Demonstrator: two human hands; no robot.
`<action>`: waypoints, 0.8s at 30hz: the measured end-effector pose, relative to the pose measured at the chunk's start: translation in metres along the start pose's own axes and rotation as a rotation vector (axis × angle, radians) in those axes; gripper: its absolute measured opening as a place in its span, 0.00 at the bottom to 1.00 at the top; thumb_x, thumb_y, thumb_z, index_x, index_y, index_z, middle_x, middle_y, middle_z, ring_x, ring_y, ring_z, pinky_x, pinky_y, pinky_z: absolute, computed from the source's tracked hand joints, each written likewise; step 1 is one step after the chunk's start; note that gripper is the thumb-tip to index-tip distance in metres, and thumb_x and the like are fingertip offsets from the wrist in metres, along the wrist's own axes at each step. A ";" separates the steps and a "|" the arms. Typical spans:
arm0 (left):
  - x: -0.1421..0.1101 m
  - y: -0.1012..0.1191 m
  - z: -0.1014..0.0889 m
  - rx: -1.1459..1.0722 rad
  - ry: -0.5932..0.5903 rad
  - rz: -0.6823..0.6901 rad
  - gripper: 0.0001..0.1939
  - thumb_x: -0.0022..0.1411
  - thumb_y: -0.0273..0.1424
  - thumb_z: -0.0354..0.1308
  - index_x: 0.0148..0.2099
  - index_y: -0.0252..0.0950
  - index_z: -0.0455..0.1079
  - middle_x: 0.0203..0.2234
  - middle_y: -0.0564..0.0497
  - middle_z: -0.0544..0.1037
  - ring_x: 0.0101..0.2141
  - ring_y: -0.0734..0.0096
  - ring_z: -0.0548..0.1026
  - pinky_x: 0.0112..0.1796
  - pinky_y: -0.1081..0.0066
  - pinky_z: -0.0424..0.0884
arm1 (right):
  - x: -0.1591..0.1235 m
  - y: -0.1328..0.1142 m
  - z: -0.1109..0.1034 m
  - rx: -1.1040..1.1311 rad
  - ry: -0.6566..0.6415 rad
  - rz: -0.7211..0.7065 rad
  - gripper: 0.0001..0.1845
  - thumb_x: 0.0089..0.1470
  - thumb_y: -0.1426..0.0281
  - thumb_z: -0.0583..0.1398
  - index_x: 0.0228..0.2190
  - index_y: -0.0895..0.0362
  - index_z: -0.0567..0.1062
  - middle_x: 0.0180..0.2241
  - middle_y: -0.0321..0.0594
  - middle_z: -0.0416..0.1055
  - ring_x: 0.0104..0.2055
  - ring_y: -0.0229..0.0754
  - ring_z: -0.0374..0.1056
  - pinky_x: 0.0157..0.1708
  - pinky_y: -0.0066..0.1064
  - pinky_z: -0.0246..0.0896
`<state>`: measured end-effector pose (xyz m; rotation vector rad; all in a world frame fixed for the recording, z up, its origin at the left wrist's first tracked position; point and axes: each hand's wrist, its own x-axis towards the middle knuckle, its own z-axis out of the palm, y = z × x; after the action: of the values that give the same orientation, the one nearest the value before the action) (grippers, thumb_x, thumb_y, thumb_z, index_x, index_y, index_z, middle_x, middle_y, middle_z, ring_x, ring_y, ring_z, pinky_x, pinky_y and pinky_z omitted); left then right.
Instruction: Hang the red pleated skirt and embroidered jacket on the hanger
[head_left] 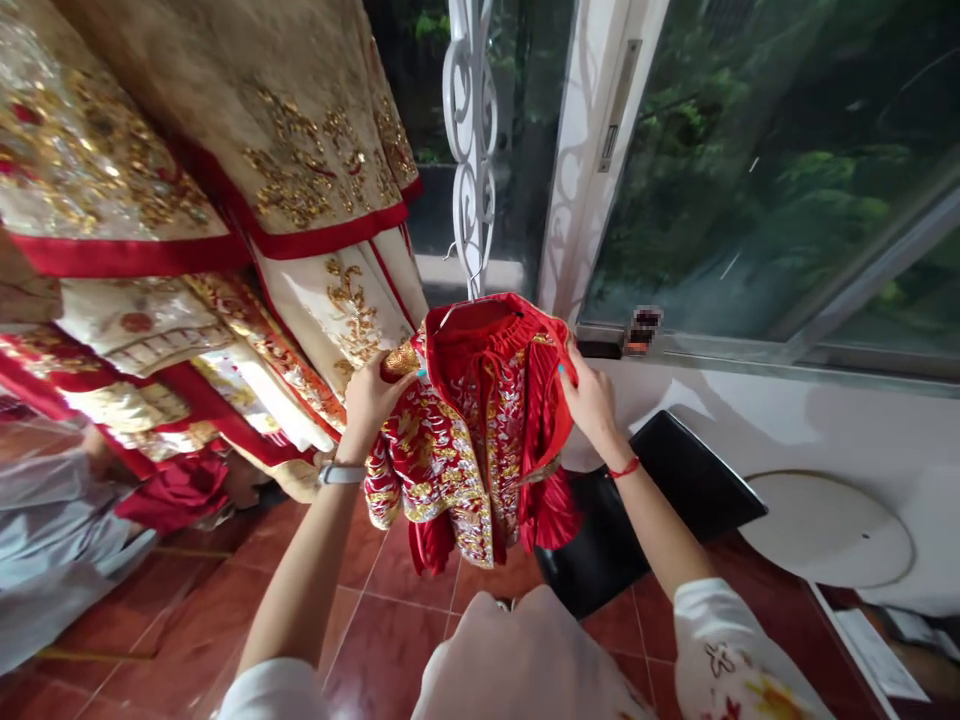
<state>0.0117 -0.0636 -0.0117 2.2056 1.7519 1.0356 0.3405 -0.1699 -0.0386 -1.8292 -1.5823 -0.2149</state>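
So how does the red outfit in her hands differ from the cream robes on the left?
The red outfit is red-grounded, small and gripped by the left hand and right hand. The cream robes are pale with red borders, much larger, and hang untouched. Both carry gold embroidery.

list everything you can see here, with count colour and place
embroidered garment: 1, red with gold and silver, centre, on a hanger
hanger: 1, pale, hooked on the scrollwork
scrollwork: 1, white, top centre
hanging robes: several, cream and gold with red trim, left
window: 1, white frame, right
black panel: 1, leaning by the wall
round board: 1, white, right
floor tiles: red, bottom
left hand: grips garment's left shoulder
right hand: grips garment's right side
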 end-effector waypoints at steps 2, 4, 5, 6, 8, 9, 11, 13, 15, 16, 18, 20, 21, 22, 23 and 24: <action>-0.009 0.003 0.001 0.015 0.099 0.018 0.29 0.58 0.49 0.61 0.55 0.35 0.71 0.43 0.41 0.79 0.44 0.50 0.76 0.42 0.63 0.70 | -0.006 -0.007 0.004 0.049 0.081 -0.010 0.29 0.64 0.69 0.49 0.64 0.56 0.66 0.42 0.53 0.80 0.30 0.49 0.74 0.35 0.38 0.69; -0.016 0.002 0.004 0.013 0.184 0.056 0.30 0.58 0.47 0.62 0.57 0.36 0.69 0.47 0.39 0.77 0.48 0.48 0.75 0.47 0.59 0.69 | -0.017 -0.010 0.018 0.063 0.060 -0.004 0.29 0.63 0.72 0.48 0.64 0.54 0.67 0.45 0.52 0.80 0.32 0.47 0.74 0.36 0.36 0.69; -0.017 0.000 0.005 0.008 0.212 0.072 0.30 0.58 0.46 0.62 0.58 0.35 0.68 0.48 0.39 0.76 0.49 0.47 0.74 0.50 0.58 0.68 | -0.022 -0.010 0.028 0.054 0.008 -0.005 0.29 0.63 0.73 0.48 0.64 0.53 0.67 0.44 0.51 0.80 0.32 0.47 0.75 0.36 0.35 0.69; -0.018 -0.002 0.007 0.001 0.228 0.084 0.31 0.59 0.46 0.62 0.59 0.35 0.67 0.50 0.38 0.75 0.50 0.47 0.73 0.52 0.57 0.67 | -0.026 -0.011 0.038 0.038 -0.056 -0.009 0.30 0.63 0.74 0.48 0.64 0.53 0.66 0.42 0.49 0.81 0.32 0.46 0.74 0.36 0.35 0.68; -0.021 -0.006 0.009 -0.027 0.228 0.103 0.32 0.59 0.45 0.61 0.61 0.35 0.65 0.51 0.38 0.73 0.52 0.47 0.71 0.54 0.56 0.66 | -0.032 -0.011 0.053 0.008 -0.156 -0.022 0.32 0.62 0.75 0.49 0.66 0.52 0.62 0.36 0.46 0.81 0.30 0.46 0.74 0.34 0.33 0.67; -0.023 -0.007 0.010 -0.044 0.225 0.113 0.33 0.59 0.45 0.61 0.63 0.35 0.63 0.52 0.38 0.72 0.53 0.47 0.70 0.55 0.55 0.65 | -0.035 -0.012 0.058 0.000 -0.176 -0.031 0.33 0.62 0.74 0.49 0.68 0.52 0.59 0.34 0.45 0.81 0.29 0.46 0.73 0.33 0.33 0.67; -0.034 -0.005 0.014 -0.057 0.265 0.113 0.35 0.59 0.44 0.61 0.65 0.36 0.61 0.55 0.38 0.69 0.56 0.47 0.66 0.57 0.52 0.62 | -0.039 -0.012 0.061 0.000 -0.160 -0.038 0.35 0.62 0.71 0.51 0.69 0.52 0.54 0.32 0.43 0.80 0.29 0.46 0.73 0.33 0.33 0.67; -0.048 0.004 0.021 -0.028 0.354 0.074 0.38 0.58 0.45 0.62 0.67 0.38 0.60 0.57 0.37 0.66 0.58 0.44 0.63 0.58 0.48 0.60 | -0.041 -0.012 0.059 0.009 -0.116 -0.022 0.37 0.62 0.68 0.52 0.70 0.52 0.51 0.33 0.42 0.80 0.29 0.46 0.72 0.33 0.33 0.67; -0.059 0.016 0.030 0.006 0.385 0.037 0.40 0.57 0.46 0.62 0.68 0.39 0.60 0.55 0.37 0.67 0.56 0.43 0.65 0.56 0.46 0.61 | -0.038 -0.012 0.057 0.010 -0.058 0.001 0.39 0.62 0.65 0.54 0.70 0.54 0.49 0.39 0.44 0.80 0.31 0.47 0.73 0.34 0.34 0.68; -0.061 0.023 0.034 0.002 0.351 0.028 0.40 0.58 0.46 0.61 0.69 0.39 0.58 0.52 0.37 0.70 0.52 0.45 0.68 0.54 0.47 0.63 | -0.033 -0.013 0.056 0.007 -0.031 0.006 0.41 0.61 0.64 0.55 0.71 0.55 0.48 0.43 0.47 0.79 0.34 0.48 0.74 0.35 0.35 0.68; -0.058 0.036 0.043 -0.050 0.216 0.004 0.40 0.62 0.40 0.57 0.72 0.36 0.52 0.43 0.40 0.75 0.42 0.51 0.74 0.47 0.53 0.68 | -0.020 -0.018 0.055 0.001 -0.023 -0.008 0.42 0.61 0.63 0.56 0.70 0.59 0.48 0.48 0.53 0.77 0.39 0.51 0.74 0.37 0.36 0.69; -0.050 0.048 0.047 -0.116 0.113 -0.043 0.38 0.64 0.34 0.51 0.73 0.33 0.49 0.34 0.45 0.77 0.34 0.57 0.75 0.40 0.60 0.69 | -0.006 -0.025 0.051 0.006 -0.098 -0.042 0.39 0.62 0.67 0.55 0.70 0.61 0.51 0.46 0.54 0.78 0.39 0.51 0.75 0.37 0.36 0.69; -0.047 0.054 0.048 -0.143 0.097 -0.065 0.37 0.64 0.31 0.49 0.73 0.32 0.49 0.32 0.46 0.77 0.31 0.59 0.75 0.38 0.61 0.69 | -0.002 -0.029 0.047 0.014 -0.143 -0.059 0.36 0.62 0.69 0.53 0.69 0.61 0.54 0.43 0.53 0.79 0.37 0.51 0.75 0.36 0.36 0.68; -0.045 0.060 0.049 -0.170 0.108 -0.075 0.36 0.64 0.30 0.48 0.73 0.33 0.50 0.31 0.46 0.78 0.31 0.59 0.75 0.37 0.62 0.69 | 0.001 -0.032 0.042 0.029 -0.167 -0.070 0.34 0.62 0.71 0.52 0.68 0.61 0.57 0.40 0.52 0.80 0.36 0.51 0.75 0.37 0.36 0.68; -0.046 0.065 0.050 -0.202 0.133 -0.070 0.36 0.64 0.30 0.47 0.73 0.34 0.49 0.32 0.46 0.79 0.32 0.58 0.76 0.37 0.62 0.70 | 0.000 -0.035 0.037 0.053 -0.165 -0.073 0.33 0.62 0.72 0.51 0.67 0.60 0.59 0.38 0.51 0.80 0.34 0.50 0.75 0.37 0.36 0.68; -0.048 0.071 0.053 -0.241 0.161 -0.057 0.36 0.65 0.31 0.46 0.74 0.35 0.48 0.34 0.45 0.79 0.34 0.57 0.77 0.38 0.61 0.70 | -0.003 -0.037 0.032 0.083 -0.141 -0.070 0.32 0.63 0.72 0.50 0.67 0.60 0.59 0.36 0.49 0.80 0.33 0.50 0.75 0.37 0.36 0.69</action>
<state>0.0962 -0.1138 -0.0360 1.9641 1.6391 1.3653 0.2957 -0.1532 -0.0494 -1.7594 -1.7282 -0.0517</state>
